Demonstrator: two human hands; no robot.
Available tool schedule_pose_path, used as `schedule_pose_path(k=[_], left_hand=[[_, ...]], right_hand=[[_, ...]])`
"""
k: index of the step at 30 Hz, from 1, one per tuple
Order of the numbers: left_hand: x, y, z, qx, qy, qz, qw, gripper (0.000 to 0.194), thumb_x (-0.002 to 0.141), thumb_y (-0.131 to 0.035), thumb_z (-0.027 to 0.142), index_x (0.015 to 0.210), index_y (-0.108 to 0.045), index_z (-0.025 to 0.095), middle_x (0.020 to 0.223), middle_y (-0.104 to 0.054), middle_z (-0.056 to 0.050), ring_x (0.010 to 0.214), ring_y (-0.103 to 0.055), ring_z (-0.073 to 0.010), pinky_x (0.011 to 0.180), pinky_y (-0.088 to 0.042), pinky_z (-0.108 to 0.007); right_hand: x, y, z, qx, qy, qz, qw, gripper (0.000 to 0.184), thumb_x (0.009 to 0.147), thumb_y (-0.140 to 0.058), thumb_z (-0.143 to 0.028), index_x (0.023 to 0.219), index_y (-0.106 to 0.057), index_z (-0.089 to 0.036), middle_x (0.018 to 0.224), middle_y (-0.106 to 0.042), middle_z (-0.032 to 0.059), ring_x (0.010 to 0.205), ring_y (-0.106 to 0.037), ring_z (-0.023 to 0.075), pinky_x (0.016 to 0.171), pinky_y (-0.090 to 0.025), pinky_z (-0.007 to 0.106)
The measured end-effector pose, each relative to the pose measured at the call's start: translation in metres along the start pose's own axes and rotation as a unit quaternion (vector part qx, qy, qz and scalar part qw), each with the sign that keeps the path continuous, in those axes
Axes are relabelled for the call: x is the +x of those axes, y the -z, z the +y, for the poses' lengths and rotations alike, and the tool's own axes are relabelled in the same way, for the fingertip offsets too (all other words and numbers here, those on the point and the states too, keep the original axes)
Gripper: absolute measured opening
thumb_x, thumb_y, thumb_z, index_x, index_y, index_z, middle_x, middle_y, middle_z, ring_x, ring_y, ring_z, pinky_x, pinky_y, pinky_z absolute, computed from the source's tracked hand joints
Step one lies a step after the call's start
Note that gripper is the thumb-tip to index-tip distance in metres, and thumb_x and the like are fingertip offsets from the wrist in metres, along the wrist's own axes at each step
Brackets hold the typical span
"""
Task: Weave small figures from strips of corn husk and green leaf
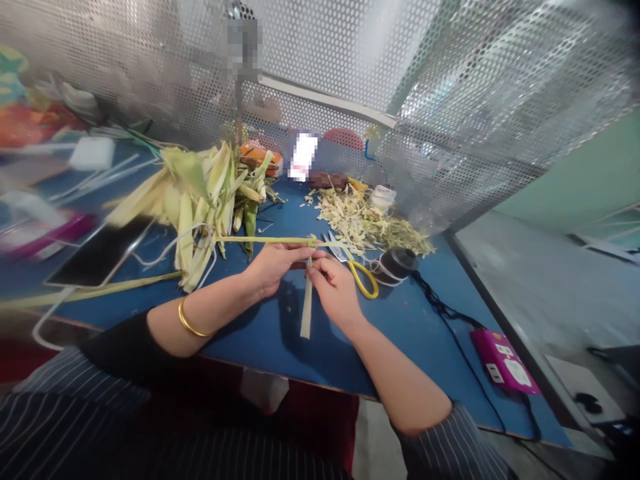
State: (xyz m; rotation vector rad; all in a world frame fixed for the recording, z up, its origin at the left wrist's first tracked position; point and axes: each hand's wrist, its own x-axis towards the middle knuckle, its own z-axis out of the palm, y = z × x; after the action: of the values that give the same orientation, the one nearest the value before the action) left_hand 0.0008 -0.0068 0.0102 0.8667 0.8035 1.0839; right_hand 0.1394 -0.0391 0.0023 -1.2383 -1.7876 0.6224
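Observation:
Both hands meet over the middle of the blue table, working on strips of corn husk. My left hand (275,265) is closed, its thumb and fingers pinching a long, narrow corn husk strip (265,239) that reaches out to the left and right. My right hand (333,283) is closed too, pinching a second husk strip (307,310) whose wider end hangs down toward the table's front. The strips cross in a small knot or fold at the fingertips, partly hidden by them. Scissors with yellow handles (364,280) lie just right of my right hand.
A pile of corn husks (200,200) stands left of centre, beside a dark phone (103,257) with white cables. Husk scraps (360,217) lie at the back right. A black spool (397,263) and a magenta power strip (505,363) are on the right. Perforated panels (320,67) rise behind.

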Motion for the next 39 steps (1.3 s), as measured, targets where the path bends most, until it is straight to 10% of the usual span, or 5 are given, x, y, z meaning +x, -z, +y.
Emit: schedule_pose_path(k=[8, 14, 25, 39], left_hand=[[0.004, 0.006, 0.003, 0.05, 0.007, 0.01, 0.999, 0.013, 0.07, -0.071, 0.021, 0.082, -0.073, 0.016, 0.083, -0.073, -0.006, 0.079, -0.063, -0.0135, 0.067, -0.043, -0.024], [0.001, 0.005, 0.011, 0.078, 0.012, -0.033, 0.996, 0.009, 0.071, -0.068, 0.019, 0.073, -0.071, 0.011, 0.067, -0.067, -0.004, 0.058, -0.056, -0.0081, 0.059, -0.04, -0.022], [0.002, 0.003, 0.001, 0.165, -0.015, -0.001, 0.986, 0.026, 0.073, -0.07, 0.035, 0.062, -0.06, 0.014, 0.055, -0.056, 0.001, 0.043, -0.045, -0.0052, 0.042, -0.031, -0.021], [0.003, 0.007, 0.014, 0.065, 0.022, -0.057, 0.996, 0.033, 0.079, -0.061, 0.044, 0.076, -0.071, 0.012, 0.066, -0.061, -0.004, 0.043, -0.031, -0.0034, 0.039, -0.013, -0.022]], right_hand=[[-0.005, 0.002, -0.002, -0.057, 0.009, -0.028, 0.998, 0.023, 0.087, -0.049, -0.024, 0.066, -0.054, -0.019, 0.07, -0.052, 0.0, 0.065, -0.05, 0.0126, 0.064, -0.04, 0.026], [0.0, 0.024, -0.001, -0.243, 0.126, 0.195, 0.942, 0.02, 0.085, -0.057, -0.035, 0.095, -0.064, -0.019, 0.096, -0.061, 0.0098, 0.095, -0.055, 0.0227, 0.086, -0.039, 0.036], [0.003, 0.015, 0.005, -0.207, 0.087, 0.05, 0.973, 0.021, 0.089, -0.05, -0.026, 0.07, -0.052, -0.02, 0.065, -0.059, -0.0011, 0.064, -0.051, 0.0139, 0.071, -0.036, 0.029], [0.005, 0.025, 0.004, -0.137, 0.0, 0.041, 0.99, 0.024, 0.086, -0.052, -0.033, 0.066, -0.055, -0.02, 0.056, -0.053, -0.0029, 0.054, -0.046, 0.0119, 0.056, -0.034, 0.025]])
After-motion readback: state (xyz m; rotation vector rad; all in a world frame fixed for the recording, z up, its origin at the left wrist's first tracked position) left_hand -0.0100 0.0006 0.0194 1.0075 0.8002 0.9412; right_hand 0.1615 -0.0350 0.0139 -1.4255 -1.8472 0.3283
